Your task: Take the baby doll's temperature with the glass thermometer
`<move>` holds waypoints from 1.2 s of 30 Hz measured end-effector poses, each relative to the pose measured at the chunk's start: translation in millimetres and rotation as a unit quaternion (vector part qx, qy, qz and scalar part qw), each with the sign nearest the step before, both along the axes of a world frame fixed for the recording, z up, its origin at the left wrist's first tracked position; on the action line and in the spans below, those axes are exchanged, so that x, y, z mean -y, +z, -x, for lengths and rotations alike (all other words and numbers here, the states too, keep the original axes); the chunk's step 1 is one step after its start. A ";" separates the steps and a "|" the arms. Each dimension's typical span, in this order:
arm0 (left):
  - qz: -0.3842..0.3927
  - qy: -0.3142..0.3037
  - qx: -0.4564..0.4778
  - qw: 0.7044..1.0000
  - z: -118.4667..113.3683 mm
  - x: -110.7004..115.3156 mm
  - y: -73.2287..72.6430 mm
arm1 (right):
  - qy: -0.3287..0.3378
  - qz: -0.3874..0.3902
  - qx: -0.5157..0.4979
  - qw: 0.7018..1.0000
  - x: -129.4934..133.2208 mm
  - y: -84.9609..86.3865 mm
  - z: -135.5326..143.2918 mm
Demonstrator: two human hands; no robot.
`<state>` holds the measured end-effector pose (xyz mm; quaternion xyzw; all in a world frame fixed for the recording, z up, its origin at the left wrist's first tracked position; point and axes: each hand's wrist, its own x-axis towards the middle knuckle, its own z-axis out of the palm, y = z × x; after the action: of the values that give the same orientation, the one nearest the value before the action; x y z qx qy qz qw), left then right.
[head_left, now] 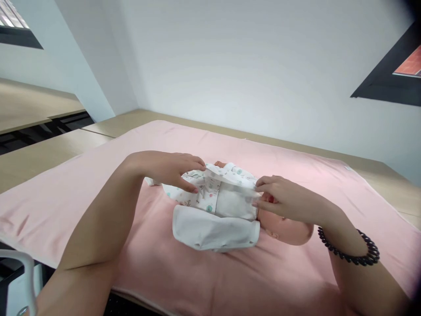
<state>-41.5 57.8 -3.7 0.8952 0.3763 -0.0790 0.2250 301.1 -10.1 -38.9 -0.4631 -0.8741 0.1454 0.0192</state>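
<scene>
A baby doll [291,230] lies on its back with its head to the right, dressed in white clothes with a small coloured print. One front panel of its baby jacket [213,228] is spread out toward me, plain white side up. Between my hands the other panel [230,180] stands raised, thin and slightly blurred. My left hand [174,169] is over the doll's lower body, thumb apart from the fingers, fingertips touching the panel's left corner. Over the doll's face, my right hand [284,197] has its fingertips on the panel's right end. Part of the face is hidden.
A pink sheet [164,276] with some creases covers most of the wooden table [95,140]. A white wall [246,79] rises behind it. At the lower left is a white curved rail [29,272]. A black coil band [362,250] circles my right wrist.
</scene>
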 end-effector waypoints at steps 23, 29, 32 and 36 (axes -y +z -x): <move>-0.043 0.046 0.076 0.995 -56.7 -60.1 -86.7 | 0.043 0.217 -0.249 0.943 -93.4 -57.9 -54.4; -0.027 0.035 0.074 0.996 -52.8 -62.7 -85.8 | -0.001 0.235 -0.269 0.934 -93.2 -65.8 -44.7; -0.027 0.016 0.074 0.997 -51.6 -62.3 -83.3 | 0.000 0.242 -0.274 0.931 -92.0 -66.4 -42.4; -0.030 0.028 0.059 0.997 -52.3 -60.0 -79.9 | -0.001 0.239 -0.282 0.929 -94.1 -71.4 -43.7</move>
<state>10.9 117.8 -83.6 0.8937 0.3897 -0.0088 0.2220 344.8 84.0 -110.2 -0.3944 -0.7718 0.4746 0.1533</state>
